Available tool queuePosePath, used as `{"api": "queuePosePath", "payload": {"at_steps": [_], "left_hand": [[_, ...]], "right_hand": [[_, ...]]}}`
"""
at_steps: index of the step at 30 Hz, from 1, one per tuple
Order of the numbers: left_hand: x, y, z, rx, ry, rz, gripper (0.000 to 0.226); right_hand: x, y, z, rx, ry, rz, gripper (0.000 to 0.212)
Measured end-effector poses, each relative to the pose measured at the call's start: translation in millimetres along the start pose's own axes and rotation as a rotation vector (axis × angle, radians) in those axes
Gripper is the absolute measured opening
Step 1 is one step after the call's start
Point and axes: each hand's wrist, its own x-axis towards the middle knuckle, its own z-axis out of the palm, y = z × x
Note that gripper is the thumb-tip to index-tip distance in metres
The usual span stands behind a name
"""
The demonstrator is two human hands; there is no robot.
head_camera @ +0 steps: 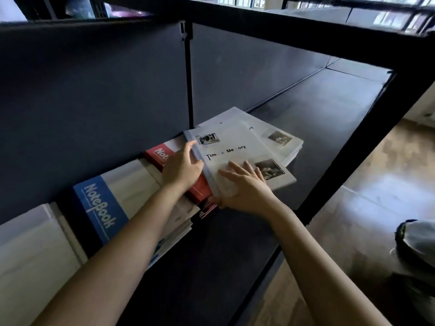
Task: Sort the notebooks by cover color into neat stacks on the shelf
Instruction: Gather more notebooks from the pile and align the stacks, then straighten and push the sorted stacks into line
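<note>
Open left hand (181, 170) and flat right hand (244, 184) press the white paper picture notebook (235, 142); it probably needs straightening next.

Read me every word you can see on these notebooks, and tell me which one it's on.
"NoteBook": blue notebook.
"Note": red notebook; the rest is behind the left hand.
"Tim & Me ory": top white notebook; glare blanks some letters.
"ry": white notebook beneath; the rest is covered.
The small print under the white title is too blurred to read.
</note>
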Motion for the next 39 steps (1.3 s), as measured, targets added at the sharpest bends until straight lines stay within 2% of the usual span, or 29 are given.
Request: {"api": "queuePosePath", "payload": {"at_steps": [3,11,13,17,28,35,39], "left_hand": [[1.8,-2.8,1.0,-0.016,0.002,0.000,0.052],[4.1,-5.7,4.0,-0.005,-0.005,0.018,0.052],[4.4,-6.7,4.2,-0.001,-0.023,0.017,0.053],[4.4,-7.3,3.6,-0.021,-0.044,0.020,0.052],[3.0,-8.3,4.8,-0.038,-0.011,0.027,0.048],[2.9,-3.9,0.6,-0.044,-0.040,-0.004,0.044],[9.6,-4.2,-9.7,-0.284,-0.070,-0.050,0.036]], "right_hand": [[-2.7,-1.0,-0.4,-0.035,-0.061,0.004,0.093],[3.7,23.7,-21.4,0.041,-0.076,-0.033,0.076],[10.0,32.4,-25.1,0.058,-0.041,-0.003,0.071],[26.2,54.9,-21.1,0.097,0.133,0.071,0.059],[49.0,65.6,-21.8,0.078,0.196,0.208,0.046],[47.4,52.7,-32.0,0.053,0.224,0.150,0.039],[43.6,39.0,-29.2,0.170,0.299,-0.053,0.035]]}}
